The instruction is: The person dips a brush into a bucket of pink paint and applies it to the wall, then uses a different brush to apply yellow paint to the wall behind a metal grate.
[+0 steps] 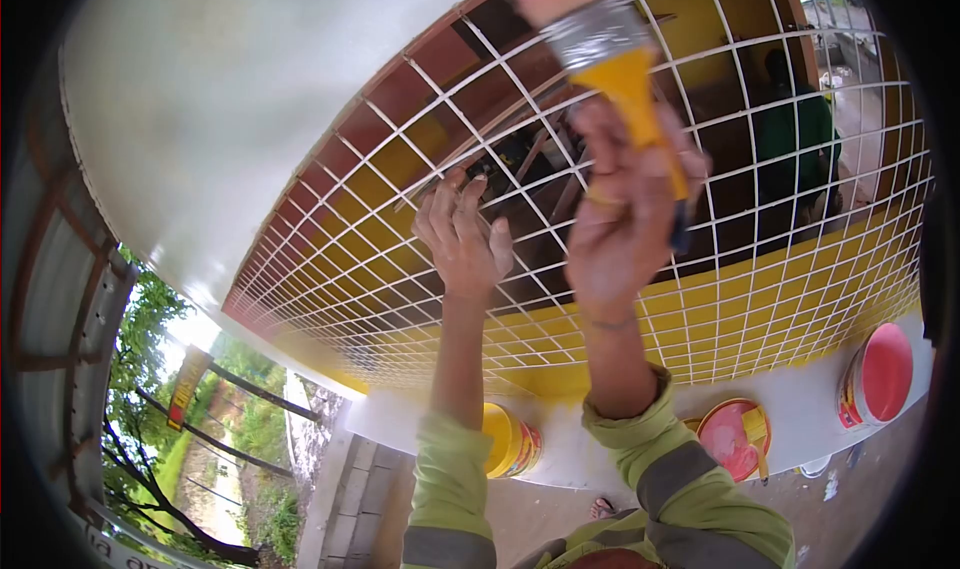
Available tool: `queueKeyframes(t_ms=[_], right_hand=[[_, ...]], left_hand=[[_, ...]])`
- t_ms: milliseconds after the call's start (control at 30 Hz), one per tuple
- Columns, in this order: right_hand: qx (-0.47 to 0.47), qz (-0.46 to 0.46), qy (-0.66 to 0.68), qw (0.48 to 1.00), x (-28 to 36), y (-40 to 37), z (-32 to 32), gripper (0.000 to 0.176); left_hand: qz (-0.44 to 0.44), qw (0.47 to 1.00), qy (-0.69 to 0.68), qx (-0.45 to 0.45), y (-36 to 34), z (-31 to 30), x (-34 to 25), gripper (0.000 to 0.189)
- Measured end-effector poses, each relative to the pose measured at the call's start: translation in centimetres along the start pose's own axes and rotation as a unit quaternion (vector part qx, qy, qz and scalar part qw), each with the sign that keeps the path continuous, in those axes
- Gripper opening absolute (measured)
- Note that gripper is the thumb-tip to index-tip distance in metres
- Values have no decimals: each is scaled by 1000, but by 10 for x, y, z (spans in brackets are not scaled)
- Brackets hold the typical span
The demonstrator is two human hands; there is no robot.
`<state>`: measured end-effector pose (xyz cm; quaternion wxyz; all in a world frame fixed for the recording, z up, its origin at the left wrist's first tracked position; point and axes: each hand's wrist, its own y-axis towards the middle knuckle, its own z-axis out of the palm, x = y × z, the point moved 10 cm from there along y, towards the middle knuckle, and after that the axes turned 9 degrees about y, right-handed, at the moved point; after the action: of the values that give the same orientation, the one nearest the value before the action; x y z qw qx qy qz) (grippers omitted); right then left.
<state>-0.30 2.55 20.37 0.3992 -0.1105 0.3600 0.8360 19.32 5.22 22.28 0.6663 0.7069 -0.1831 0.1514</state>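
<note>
A paintbrush [625, 79] with a yellow handle, a silver band and pink bristles is held up in my right hand [625, 194], its fingers wrapped round the handle. The bristles point up toward the top edge of the view. Left of it, my left hand [463, 231] is raised against the white wire grid [540, 179], fingertips at the wires, fingers somewhat bent and apart, holding no object that I can see. Behind the grid is a dark opening with yellow and red surfaces.
Below the grid, a yellow bucket [505, 441], a bucket of pink paint [728, 439] with a yellow brush [755, 430] across it, and a pink-lined bucket [884, 374] stand on a ledge [590, 439]. A person in green [795, 139] is behind the grid.
</note>
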Motion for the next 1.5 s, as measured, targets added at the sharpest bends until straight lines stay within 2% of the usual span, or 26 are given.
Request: queueKeyframes(t_ms=[133,200,267,367,467,600,700,800,867,900,1067,1167,1233,1300,1367,1400,1433,1500], right_hand=[[80,40,-136,987,-19,-46,37,31],[105,-9,-216,971,-4,-45,26,31],[36,-30,-107,993,15,-35,6,30],[-5,-107,-157,982,42,-9,3,28],[-7,-105,-113,988,34,1,11,29],[81,-37,-139,986,16,-20,29,30],[125,52,-188,973,17,-25,21,27],[177,5,-206,962,30,6,21,29],[130,3,-134,982,37,35,7,31],[73,20,-77,994,43,51,-2,30],[-20,-63,-107,992,99,97,-13,28],[9,-72,-107,992,86,83,3,31],[66,-52,-155,984,66,59,16,28],[158,-24,-247,956,70,29,31,24],[169,18,-276,946,89,8,22,27],[132,20,-243,961,108,7,11,27],[59,57,-243,966,127,5,-8,30],[-85,76,-226,967,175,13,-46,40]], left_hand=[[-37,999,-2,-1,-7,5,9,44],[-10,1000,-10,6,-4,3,4,43],[1,999,-17,39,-5,7,3,48],[-8,999,-19,46,-5,8,3,48],[-8,999,-12,50,-5,9,3,48],[-2,999,-9,39,-4,7,2,50],[-1,999,-14,35,-4,6,3,50],[-4,999,-10,39,-7,8,5,50],[-8,999,-18,43,-6,8,5,50],[-9,999,-21,44,-5,8,5,50],[-21,999,-18,37,-5,7,4,50],[-20,999,-25,38,-5,7,4,50],[-20,998,-26,44,-4,6,5,50],[-14,998,-35,47,-5,5,5,50],[-11,998,-25,48,-2,3,4,46],[-4,999,-21,49,-2,2,4,43],[1,999,-19,51,-3,2,2,39],[-16,998,-21,54,-6,4,4,36]])
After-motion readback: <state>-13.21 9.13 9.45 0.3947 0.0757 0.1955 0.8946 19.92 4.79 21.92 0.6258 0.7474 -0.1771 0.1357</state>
